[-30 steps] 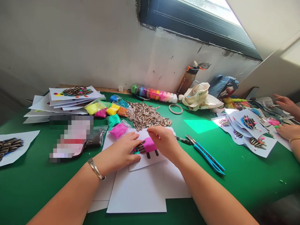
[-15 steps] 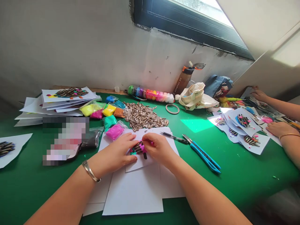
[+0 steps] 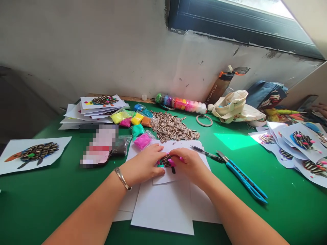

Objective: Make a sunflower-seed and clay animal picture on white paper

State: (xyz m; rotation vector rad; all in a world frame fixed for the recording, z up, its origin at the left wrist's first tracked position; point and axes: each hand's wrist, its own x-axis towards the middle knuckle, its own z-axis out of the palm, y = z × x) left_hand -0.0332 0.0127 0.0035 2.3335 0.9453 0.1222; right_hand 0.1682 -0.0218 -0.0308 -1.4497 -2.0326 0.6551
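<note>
While green worktop [image 3: 286,214] stretches between the cutter [image 3: 242,175] and the cards [image 3: 302,136] at right, the seeds [image 3: 175,127] heap just beyond the sheets [image 3: 163,212], before a grey wall [image 3: 102,51]. Between both hands lies the picture [image 3: 166,161]: the left hand [image 3: 145,165] rests open, fingers spread, at its left side; the right hand [image 3: 190,166] curls over its pink part, whether gripping anything I cannot tell.

Daylight enters the far-right window [image 3: 242,25]; a sunlit patch [image 3: 232,141] glares on the green table [image 3: 296,214]; the wall [image 3: 89,44] dims leftward; a phone-like object [image 3: 100,144] is pixelated.
</note>
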